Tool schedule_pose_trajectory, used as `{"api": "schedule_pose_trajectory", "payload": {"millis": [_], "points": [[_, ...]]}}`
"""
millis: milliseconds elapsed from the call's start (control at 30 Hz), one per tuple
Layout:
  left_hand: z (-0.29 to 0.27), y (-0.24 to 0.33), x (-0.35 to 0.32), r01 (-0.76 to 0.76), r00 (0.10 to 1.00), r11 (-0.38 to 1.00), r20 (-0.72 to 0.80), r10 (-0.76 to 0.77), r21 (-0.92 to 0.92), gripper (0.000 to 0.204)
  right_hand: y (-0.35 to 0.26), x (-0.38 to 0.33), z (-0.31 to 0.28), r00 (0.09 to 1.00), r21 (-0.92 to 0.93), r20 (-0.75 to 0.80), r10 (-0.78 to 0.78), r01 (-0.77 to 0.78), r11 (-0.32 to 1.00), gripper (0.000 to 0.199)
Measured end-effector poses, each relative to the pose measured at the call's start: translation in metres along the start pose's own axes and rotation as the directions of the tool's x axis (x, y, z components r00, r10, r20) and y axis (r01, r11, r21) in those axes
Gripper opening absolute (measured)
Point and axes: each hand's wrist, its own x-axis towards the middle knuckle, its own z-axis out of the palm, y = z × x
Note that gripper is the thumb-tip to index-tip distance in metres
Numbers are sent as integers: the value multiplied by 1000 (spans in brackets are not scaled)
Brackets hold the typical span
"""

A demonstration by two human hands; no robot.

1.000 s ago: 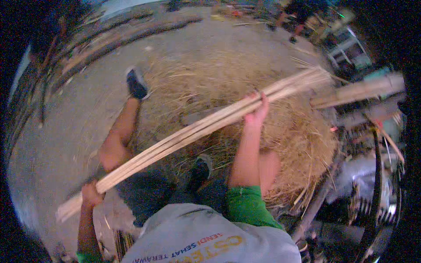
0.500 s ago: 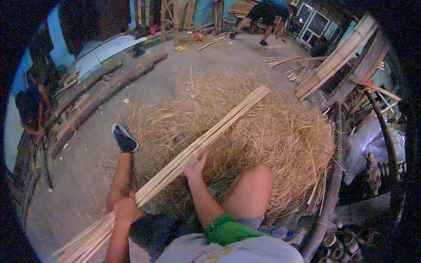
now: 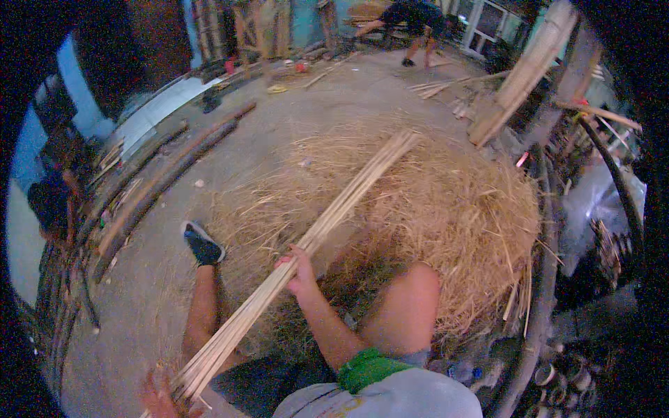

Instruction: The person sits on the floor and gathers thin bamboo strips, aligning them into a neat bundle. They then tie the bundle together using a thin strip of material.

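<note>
R hand is gripping a strip bundle mid-length, fingers wrapped, over straw-like shavings; L hand is blurring by its near end, hold unclear. Bundle's prob. feeling light, springy; mid & ends are suiting grips.

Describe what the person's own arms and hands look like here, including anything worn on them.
The right hand is ungloved, and the right forearm is bare, with no watch or band visible. Above it sits a short green sleeve, part of a shirt with a pale grey body. The left hand is blurred but looks ungloved; its sleeve is out of view.
</note>
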Motion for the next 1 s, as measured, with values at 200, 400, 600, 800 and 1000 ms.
{"api": "schedule_pose_trajectory", "payload": {"millis": [200,400,600,800,1000], "points": [[17,-44,-79,178,981,984,87,-176,-17,90,12,-18,32,999,-13,25,-48,49,999,16],[34,-91,-53,150,974,954,204,-98,-260,64,-6,-58,84,985,19,156,-79,77,997,26],[41,-69,-50,293,953,929,145,-266,-226,51,-33,-80,119,989,17,142,-32,30,999,25],[71,-59,-44,162,968,925,236,-82,-345,48,-50,-90,106,968,17,232,-92,90,996,23],[117,-42,-47,37,996,855,88,11,-518,53,-62,-75,94,977,-60,169,-127,139,989,26]]}}
